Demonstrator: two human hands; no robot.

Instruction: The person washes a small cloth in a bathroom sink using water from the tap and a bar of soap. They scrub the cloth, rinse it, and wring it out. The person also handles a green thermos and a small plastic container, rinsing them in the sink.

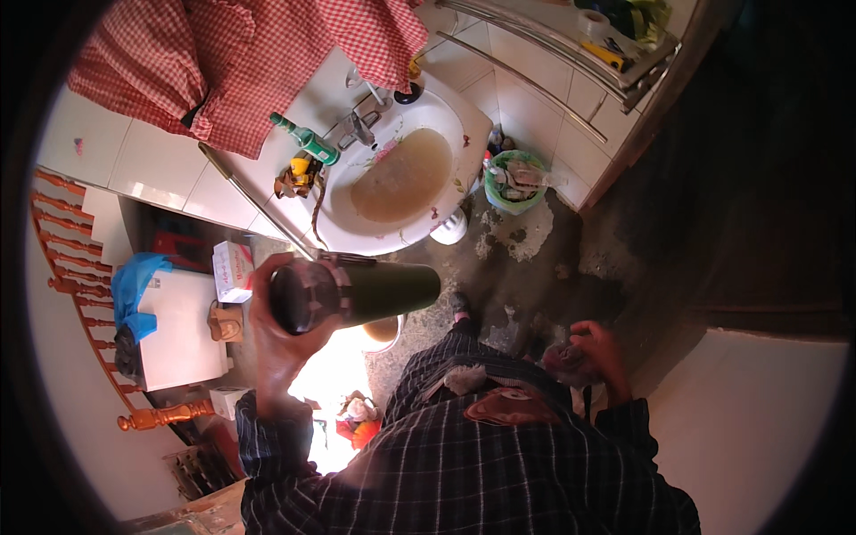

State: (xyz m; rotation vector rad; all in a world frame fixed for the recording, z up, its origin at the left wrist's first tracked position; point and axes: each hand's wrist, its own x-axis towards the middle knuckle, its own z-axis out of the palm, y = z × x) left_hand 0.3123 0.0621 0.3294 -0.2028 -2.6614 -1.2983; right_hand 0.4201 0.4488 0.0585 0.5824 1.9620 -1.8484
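My left hand (287, 348) is wrapped around the collar end of a dark green cylindrical flask (394, 291). The flask lies nearly level in the air, its rounded green end to the right. Its dark round end faces up towards me; whether that is a lid or an opening, I cannot tell. Just beyond it stands a white washbasin (321, 231) with flower decoration, holding cloudy brownish water (408, 177). Low at my right side, my right hand (605, 351) has its fingers curled on a bunched purplish cloth (567, 364), somewhat blurred.
A green bottle (314, 144) and a metal faucet (361, 127) stand at the basin's back. Red checked cloth (267, 60) hangs above. A lined bin (515, 184) sits right of the basin, below a metal rail (528, 80). A bucket (384, 331) stands on the wet-patched floor.
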